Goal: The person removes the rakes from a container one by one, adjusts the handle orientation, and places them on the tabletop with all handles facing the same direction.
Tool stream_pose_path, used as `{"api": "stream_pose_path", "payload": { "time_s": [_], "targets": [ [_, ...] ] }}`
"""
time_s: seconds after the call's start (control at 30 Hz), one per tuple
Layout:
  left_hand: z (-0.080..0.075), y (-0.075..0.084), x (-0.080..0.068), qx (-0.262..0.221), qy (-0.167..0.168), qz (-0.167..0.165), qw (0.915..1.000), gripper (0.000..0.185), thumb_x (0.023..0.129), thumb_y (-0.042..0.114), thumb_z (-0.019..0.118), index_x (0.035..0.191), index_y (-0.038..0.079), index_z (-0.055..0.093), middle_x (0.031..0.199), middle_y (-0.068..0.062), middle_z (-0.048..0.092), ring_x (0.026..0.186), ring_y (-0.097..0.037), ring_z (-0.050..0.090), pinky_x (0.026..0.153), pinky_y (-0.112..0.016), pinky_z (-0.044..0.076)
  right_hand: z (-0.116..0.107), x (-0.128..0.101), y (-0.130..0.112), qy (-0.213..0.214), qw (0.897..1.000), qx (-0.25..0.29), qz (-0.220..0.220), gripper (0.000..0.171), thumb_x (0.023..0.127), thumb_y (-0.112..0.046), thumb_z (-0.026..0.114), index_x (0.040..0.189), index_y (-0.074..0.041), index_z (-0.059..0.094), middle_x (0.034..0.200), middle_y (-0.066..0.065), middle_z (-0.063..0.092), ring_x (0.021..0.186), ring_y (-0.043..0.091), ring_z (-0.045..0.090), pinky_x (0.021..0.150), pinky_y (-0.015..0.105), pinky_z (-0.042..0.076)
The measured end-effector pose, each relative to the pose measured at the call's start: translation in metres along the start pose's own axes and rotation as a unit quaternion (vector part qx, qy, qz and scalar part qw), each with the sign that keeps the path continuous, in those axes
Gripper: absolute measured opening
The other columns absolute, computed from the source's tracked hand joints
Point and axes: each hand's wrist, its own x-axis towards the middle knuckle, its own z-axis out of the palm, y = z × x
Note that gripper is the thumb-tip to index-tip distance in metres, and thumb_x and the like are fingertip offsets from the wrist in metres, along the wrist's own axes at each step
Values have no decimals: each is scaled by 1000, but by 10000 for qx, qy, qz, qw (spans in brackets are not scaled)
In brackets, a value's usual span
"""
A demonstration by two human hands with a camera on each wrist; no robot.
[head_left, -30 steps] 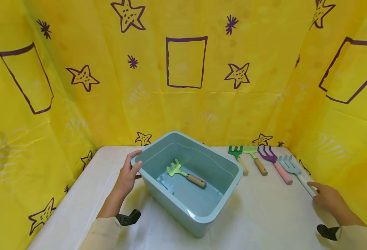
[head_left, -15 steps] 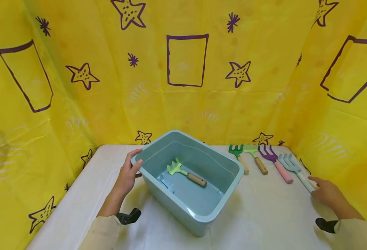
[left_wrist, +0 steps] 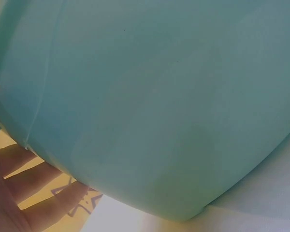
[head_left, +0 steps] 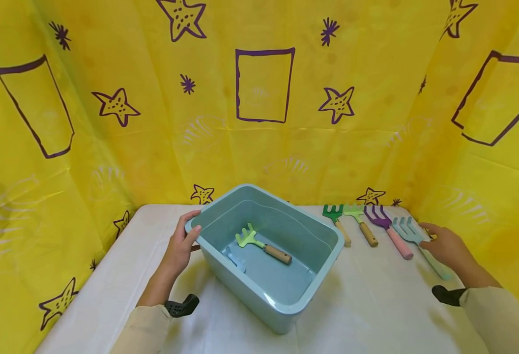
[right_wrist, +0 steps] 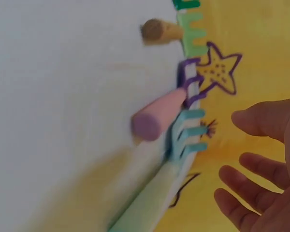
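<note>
My left hand [head_left: 183,243] grips the left corner of a blue-green plastic bin [head_left: 261,290], thumb on the rim and fingers [left_wrist: 53,205] along the outer wall. Inside the bin lie a light green hand rake [head_left: 264,248] with a wooden handle and a light blue piece [head_left: 236,260], partly hidden by the near wall. On the right, my right hand [head_left: 447,248] hovers beside a pale blue hand fork [head_left: 434,263] with a pale green handle. In the right wrist view its fingers [right_wrist: 251,186] are spread loosely with nothing between them.
Left of that fork lie a purple fork with a pink handle [head_left: 398,243], a light green rake with a wooden handle [head_left: 366,233] and a dark green rake [head_left: 332,212]. They line the back right of the white-covered table [head_left: 370,305]. Yellow patterned sheeting [head_left: 259,162] encloses the table.
My right hand has left the pale blue fork's handle end and moved up toward its tines. The left hand and the bin stay where they were.
</note>
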Motion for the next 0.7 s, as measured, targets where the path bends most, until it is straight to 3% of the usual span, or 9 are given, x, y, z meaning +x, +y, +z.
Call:
{"api": "stream_pose_path", "payload": {
  "time_s": [0.3, 0.7],
  "targets": [
    [-1, -1, 0, -7, -37, -18, 10000, 46, 104, 22, 42, 148, 14, 29, 148, -21, 36, 125, -47, 44, 92, -62, 44, -11, 26, -57, -33, 9990, 339, -288, 62, 93, -20, 63, 140, 10, 36, 125, 39, 47, 105, 53, 54, 77, 56, 53],
    [-1, -4, 1, 26, -32, 8, 10000, 47, 104, 21, 41, 148, 14, 28, 148, -22, 36, 125, -47, 45, 92, -62, 45, -17, 57, -129, -170, 9953, 746, -599, 66, 94, -24, 64, 147, 1, 34, 134, 32, 46, 113, 48, 53, 83, 51, 54]
  ]
}}
